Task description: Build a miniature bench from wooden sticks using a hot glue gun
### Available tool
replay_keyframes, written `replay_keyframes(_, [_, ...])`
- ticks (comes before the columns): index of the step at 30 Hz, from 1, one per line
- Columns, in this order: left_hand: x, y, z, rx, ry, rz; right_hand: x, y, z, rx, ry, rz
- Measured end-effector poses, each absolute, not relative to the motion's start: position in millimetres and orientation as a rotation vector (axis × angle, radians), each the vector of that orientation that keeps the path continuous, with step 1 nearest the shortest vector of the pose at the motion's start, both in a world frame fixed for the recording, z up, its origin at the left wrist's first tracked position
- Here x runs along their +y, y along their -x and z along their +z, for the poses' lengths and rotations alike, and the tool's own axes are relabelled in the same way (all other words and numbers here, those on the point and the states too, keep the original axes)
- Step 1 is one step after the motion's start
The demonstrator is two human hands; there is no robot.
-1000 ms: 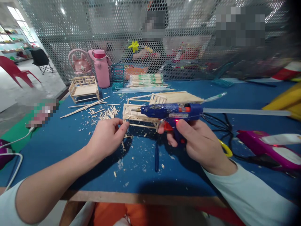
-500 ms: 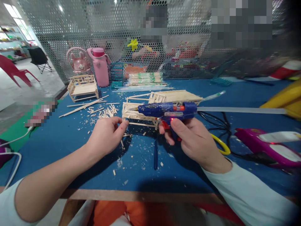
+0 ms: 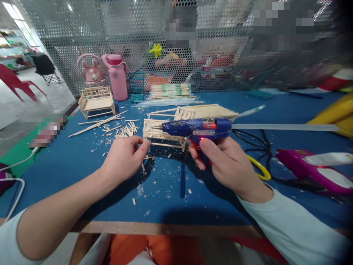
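My right hand (image 3: 230,162) is wrapped round a blue hot glue gun (image 3: 190,127), its metal tip pointing left and a red light glowing on its side. A long clear glue stick (image 3: 281,127) runs out of the gun's back end. Below and behind the nozzle is a small frame of thin wooden sticks (image 3: 165,141), partly covered by the gun. My left hand (image 3: 125,156) has its thumb and fingers pinched together at the frame's left front corner; the fingertips hide exactly which piece they grip. Behind the gun lies another stick-built piece with a flat top (image 3: 209,110).
Loose sticks (image 3: 100,123) and cut bits lie left of the frame. A finished-looking stick bench (image 3: 97,103) stands near a pink bottle (image 3: 118,79). A blue rod (image 3: 182,180) lies in front. On the right are black cables (image 3: 255,141) and a purple device (image 3: 306,171). Perforated metal mesh (image 3: 220,22) rises behind.
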State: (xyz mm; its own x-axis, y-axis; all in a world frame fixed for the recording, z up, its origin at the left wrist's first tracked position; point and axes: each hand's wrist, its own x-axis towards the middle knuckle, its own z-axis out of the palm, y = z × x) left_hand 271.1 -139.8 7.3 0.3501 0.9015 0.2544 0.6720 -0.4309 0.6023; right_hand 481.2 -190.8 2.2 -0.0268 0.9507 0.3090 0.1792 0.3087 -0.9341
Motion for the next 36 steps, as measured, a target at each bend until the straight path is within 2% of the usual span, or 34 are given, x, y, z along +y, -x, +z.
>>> replay_keyframes(16, [-140, -270, 7, 1.37, -2.228, 0.804, -192, -483, 2, -1.528, 1.129, 0.823])
replay_keyframes(24, [-139, -270, 8, 1.372, -2.218, 0.816, -199, -479, 9, -1.406, 0.996, 0.873])
replay_keyframes(27, [-139, -270, 8, 1.375, -2.221, 0.823, -200, -481, 11, -1.382, 0.906, 0.743])
replay_keyframes(31, [-137, -270, 6, 1.37, -2.206, 0.837, -185, -497, 22, -1.291, 0.964, 0.353])
replay_keyframes(34, [-137, -271, 5, 1.366, -2.194, 0.844, -158, -525, 34, -1.169, 1.171, 0.153])
replay_keyframes(36, [-137, -271, 5, 1.37, -2.198, 0.837, -137, -546, 37, -1.174, 1.456, 0.07])
